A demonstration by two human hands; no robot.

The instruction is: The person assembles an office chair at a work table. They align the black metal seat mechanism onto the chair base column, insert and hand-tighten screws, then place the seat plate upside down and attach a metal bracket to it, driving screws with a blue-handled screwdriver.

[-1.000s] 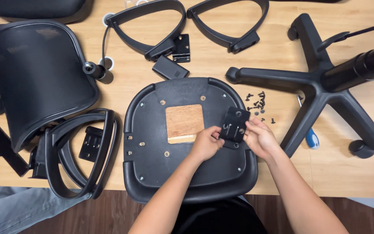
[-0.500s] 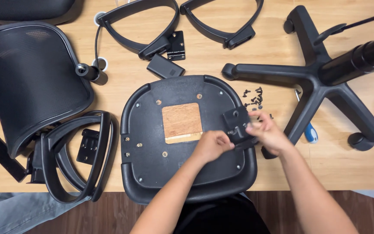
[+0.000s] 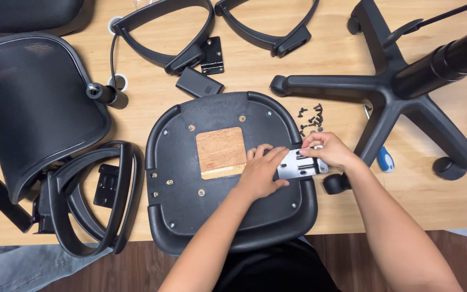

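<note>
Both hands meet over a silver metal mounting plate [image 3: 297, 164] lying on the underside of the black seat pan [image 3: 190, 216], near the pan's right edge. Left hand [image 3: 263, 172] rests fingers-down on the plate's left half, pressing or pinching it rather than wrapping it, while the right hand [image 3: 328, 151] closes thumb and fingers on the plate's right end. Its long axis runs roughly left to right across the view, tilted very slightly, with the flat face turned up toward the camera and 1 short end pointing out past the seat rim toward the star-shaped chair base [image 3: 401, 92]. My judgement is that the main risk is misalignment: the plate sits off to the side of the square wooden patch [image 3: 221, 151] and the brass inserts around it, so holes may not line up if it is set down as it lies. It could also slide off the curved rim, since part of it overhangs the edge. A sweep of the right forearm might scatter the small pile of black screws [image 3: 310, 117] just above that hand, and some could roll toward the blue-handled tool [image 3: 385, 160] or off the table [image 3: 352, 216].
</note>
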